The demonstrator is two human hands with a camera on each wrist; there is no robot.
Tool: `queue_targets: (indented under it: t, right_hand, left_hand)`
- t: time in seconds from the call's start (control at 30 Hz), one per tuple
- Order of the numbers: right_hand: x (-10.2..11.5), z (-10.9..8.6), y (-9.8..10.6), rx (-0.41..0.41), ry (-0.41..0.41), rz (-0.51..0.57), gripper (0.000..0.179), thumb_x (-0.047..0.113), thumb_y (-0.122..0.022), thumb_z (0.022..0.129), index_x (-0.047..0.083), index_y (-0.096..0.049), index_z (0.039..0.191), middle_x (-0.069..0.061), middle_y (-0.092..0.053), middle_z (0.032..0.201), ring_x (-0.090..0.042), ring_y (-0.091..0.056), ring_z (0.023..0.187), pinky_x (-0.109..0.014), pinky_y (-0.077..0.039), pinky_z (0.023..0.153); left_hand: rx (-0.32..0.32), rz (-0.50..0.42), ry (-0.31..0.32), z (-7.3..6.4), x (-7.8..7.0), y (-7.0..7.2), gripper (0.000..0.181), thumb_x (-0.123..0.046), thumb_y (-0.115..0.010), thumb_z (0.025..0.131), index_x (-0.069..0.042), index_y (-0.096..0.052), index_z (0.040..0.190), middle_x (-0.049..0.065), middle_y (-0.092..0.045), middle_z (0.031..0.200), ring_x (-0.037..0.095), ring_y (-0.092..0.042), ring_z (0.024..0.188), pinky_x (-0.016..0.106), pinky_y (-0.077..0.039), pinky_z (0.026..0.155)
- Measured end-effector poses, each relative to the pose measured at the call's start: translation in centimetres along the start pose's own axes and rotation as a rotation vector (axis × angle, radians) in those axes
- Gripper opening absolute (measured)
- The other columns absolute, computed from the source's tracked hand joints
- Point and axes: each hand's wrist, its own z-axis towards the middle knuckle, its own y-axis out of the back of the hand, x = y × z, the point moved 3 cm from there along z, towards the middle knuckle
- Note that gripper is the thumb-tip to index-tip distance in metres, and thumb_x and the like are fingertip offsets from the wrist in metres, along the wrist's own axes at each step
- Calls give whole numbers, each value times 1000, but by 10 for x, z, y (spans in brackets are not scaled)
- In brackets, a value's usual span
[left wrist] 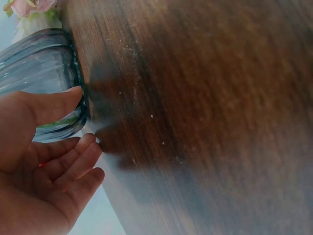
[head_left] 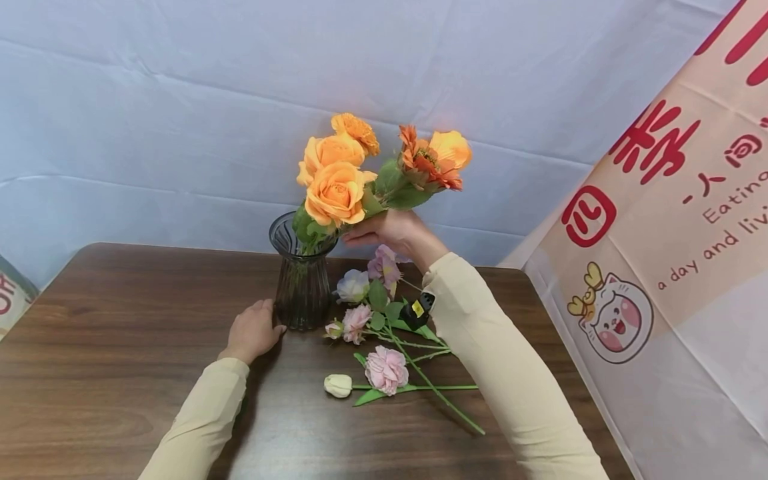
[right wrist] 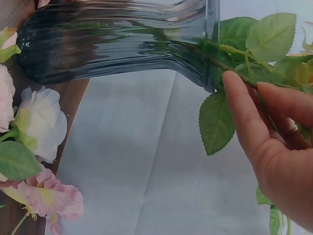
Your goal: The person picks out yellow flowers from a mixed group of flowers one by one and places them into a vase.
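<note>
A dark ribbed glass vase (head_left: pixel 303 287) stands upright on the table and holds orange roses (head_left: pixel 337 193) and an orange ruffled flower (head_left: pixel 358 132). My left hand (head_left: pixel 252 333) rests beside its base at the left, thumb against the glass and fingers loosely bent. Over the vase's right side, my right hand (head_left: pixel 396 233) pinches a leafy flower stem (right wrist: pixel 249 81) between thumb and index finger. That stem passes into the vase mouth (right wrist: pixel 211 46). Leaning right above this hand are a rust-orange flower (head_left: pixel 427 160) and a lighter orange bloom (head_left: pixel 451 148).
On the wooden table (head_left: pixel 138 347), right of the vase, lie a pink flower (head_left: pixel 387 370), a white tulip (head_left: pixel 339 385), pale pink blooms (head_left: pixel 357 323), a whitish flower (head_left: pixel 353 287) and a purple one (head_left: pixel 385 265). Light cloth (head_left: pixel 210 133) hangs behind; a printed banner (head_left: pixel 672 220) stands right.
</note>
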Motion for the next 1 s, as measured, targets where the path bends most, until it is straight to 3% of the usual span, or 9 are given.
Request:
queue_targets:
  t: [0.13, 0.3, 0.43, 0.63, 0.67, 0.9, 1.0]
  right_hand:
    - [-5, 2, 0, -69, -58, -84, 42, -18, -43, 86, -15, -41, 128, -36, -49, 116, -16, -63, 73, -40, -48, 88]
    - [-12, 5, -3, -144, -124, -146, 27, -12, -45, 88, -22, -50, 112, -32, -57, 108, -37, -60, 94, -38, -47, 89]
    - [-16, 6, -5, -145, -122, -166, 32, -12, -44, 88, -18, -48, 119, -32, -56, 107, -45, -50, 108, -40, -47, 89]
    - [-19, 8, -5, -130, -66, -191, 42, -8, -41, 93, -4, -40, 134, -22, -59, 88, -45, -56, 95, -42, -51, 82]
    - [-20, 8, -5, -127, -62, -187, 41, -6, -40, 94, -3, -38, 135, -23, -58, 89, -43, -59, 89, -44, -50, 83]
    - [-23, 6, -4, -83, -62, -193, 40, 0, -36, 97, -4, -34, 137, -28, -56, 97, -45, -55, 94, -45, -49, 85]
    - [-25, 5, -5, -71, -55, -180, 38, -2, -40, 95, -7, -39, 133, -29, -56, 96, -37, -59, 84, -46, -48, 86]
  left_hand:
    - [2, 3, -3, 0, 1, 0, 57, -20, -65, 84, 17, -44, 121, 33, -49, 118, 45, -49, 106, 53, -42, 88]
    - [-2, 6, -5, 0, 1, 0, 56, -20, -66, 83, 17, -45, 120, 32, -50, 116, 45, -50, 104, 53, -42, 87]
    - [-8, 3, -5, -1, 1, -1, 55, -20, -66, 83, 17, -45, 119, 31, -52, 114, 44, -51, 102, 53, -43, 86]
    - [-4, -3, 1, -1, 0, -1, 57, -20, -66, 83, 17, -44, 121, 32, -50, 117, 45, -50, 104, 53, -42, 87]
    - [-2, -2, 2, -1, 0, -1, 57, -19, -66, 83, 17, -44, 121, 32, -50, 118, 45, -50, 105, 53, -42, 88]
    - [4, 2, 0, -2, -1, -2, 57, -20, -66, 84, 17, -44, 122, 32, -50, 118, 45, -50, 105, 53, -42, 88]
    - [7, 1, 0, -2, -2, -3, 57, -20, -66, 84, 16, -44, 121, 32, -50, 117, 45, -50, 104, 53, -42, 87]
